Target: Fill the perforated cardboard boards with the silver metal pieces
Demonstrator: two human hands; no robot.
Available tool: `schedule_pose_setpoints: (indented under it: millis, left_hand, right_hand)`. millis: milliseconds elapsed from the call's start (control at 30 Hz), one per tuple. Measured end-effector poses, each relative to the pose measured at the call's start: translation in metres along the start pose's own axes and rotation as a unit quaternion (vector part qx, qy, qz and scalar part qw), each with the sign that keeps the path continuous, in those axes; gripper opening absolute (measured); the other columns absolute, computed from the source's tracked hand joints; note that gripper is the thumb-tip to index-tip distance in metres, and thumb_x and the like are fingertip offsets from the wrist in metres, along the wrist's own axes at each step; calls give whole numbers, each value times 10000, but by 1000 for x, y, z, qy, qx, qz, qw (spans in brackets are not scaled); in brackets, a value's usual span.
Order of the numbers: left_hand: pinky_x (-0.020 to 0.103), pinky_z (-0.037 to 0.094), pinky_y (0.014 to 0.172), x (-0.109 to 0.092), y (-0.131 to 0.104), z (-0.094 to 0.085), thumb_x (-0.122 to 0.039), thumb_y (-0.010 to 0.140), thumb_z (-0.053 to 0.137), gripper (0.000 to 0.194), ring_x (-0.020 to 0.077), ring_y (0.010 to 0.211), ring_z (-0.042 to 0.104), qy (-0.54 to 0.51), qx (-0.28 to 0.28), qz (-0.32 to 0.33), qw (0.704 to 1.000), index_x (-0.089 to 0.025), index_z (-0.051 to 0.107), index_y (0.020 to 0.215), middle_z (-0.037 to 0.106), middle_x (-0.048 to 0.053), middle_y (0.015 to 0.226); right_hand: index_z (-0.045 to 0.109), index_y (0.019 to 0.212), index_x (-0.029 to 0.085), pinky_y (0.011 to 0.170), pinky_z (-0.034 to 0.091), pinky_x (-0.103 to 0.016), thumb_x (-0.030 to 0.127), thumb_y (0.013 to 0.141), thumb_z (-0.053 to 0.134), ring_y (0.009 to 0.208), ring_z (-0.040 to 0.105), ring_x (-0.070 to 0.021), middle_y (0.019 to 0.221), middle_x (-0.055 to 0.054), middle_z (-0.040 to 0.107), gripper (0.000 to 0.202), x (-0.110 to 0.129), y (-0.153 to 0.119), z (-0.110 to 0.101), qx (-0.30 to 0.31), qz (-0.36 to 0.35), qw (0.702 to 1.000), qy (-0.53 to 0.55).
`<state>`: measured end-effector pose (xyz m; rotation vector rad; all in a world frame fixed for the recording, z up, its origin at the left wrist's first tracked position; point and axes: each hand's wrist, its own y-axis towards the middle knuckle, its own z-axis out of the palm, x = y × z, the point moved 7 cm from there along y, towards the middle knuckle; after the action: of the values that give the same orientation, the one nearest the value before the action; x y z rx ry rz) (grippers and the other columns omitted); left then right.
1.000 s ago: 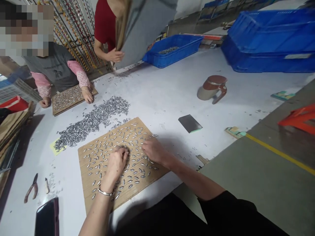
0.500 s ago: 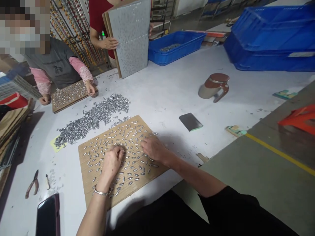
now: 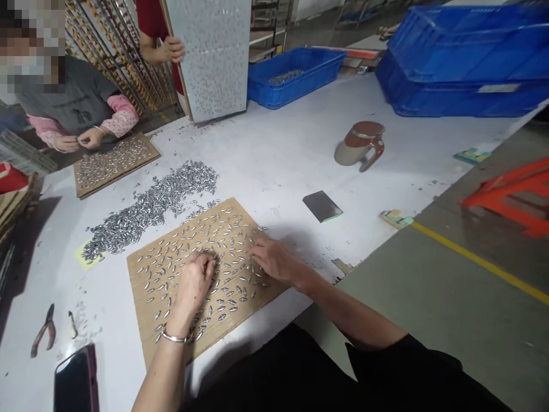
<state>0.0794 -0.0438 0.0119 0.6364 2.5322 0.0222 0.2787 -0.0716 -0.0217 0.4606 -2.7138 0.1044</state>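
A brown cardboard sheet (image 3: 141,309) lies before me on the white table, dotted with small pointed silvery metal pieces (image 3: 222,316). Over its middle is my left hand (image 3: 195,283), closed, thumb and fingers pinched together low above the pieces. Whatever it grips is too small or hidden to name. My right hand (image 3: 274,260) is over the right part of the sheet, fingers bent and drawn together at the pieces; what is between the fingertips does not show. Beyond the sheet's far left edge lies a long heap of the same metal pieces (image 3: 150,206).
Pliers (image 3: 45,332), a small pointed tool (image 3: 72,325) and a phone (image 3: 76,380) lie at left. A dark block (image 3: 322,206) and a lidded mug (image 3: 360,143) stand right. Blue crates (image 3: 463,91) are behind. Opposite, a person handles pieces over another board (image 3: 115,160); another holds a large board (image 3: 217,63).
The view has shifted slightly right. The co-worker's two hands have come together above their board. The large upright board has been raised. My right fingers moved slightly; my left hand stays nearly in place.
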Motion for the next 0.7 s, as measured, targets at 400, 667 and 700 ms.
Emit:
schedule_pose_setpoints:
  millis: [400,667,700]
  left_hand:
    - [354,535,821,-16,-1,24,-270,990,484,257,222,826,660,-1,52,-1,999,-189,711,898,669,82,892]
    - [341,518,813,-24,-7,26,-256,992,477,253,223,850,650,-1,57,18,998,-201,703,890,671,75,877]
    - [339,516,811,-26,-8,30,-245,990,479,250,223,853,647,-2,64,21,998,-196,701,887,673,79,881]
  right_hand:
    - [707,920,126,809,416,-312,178,981,510,907,620,-222,972,-127,693,214,17,7,23,58,-22,996,-71]
    - [673,971,135,786,408,-315,173,1010,476,865,602,-209,1005,-116,677,204,8,-3,19,13,-7,1000,-27]
    - [674,972,133,782,409,-314,162,1010,470,867,604,-213,995,-120,678,209,13,-4,21,22,-17,999,-36]
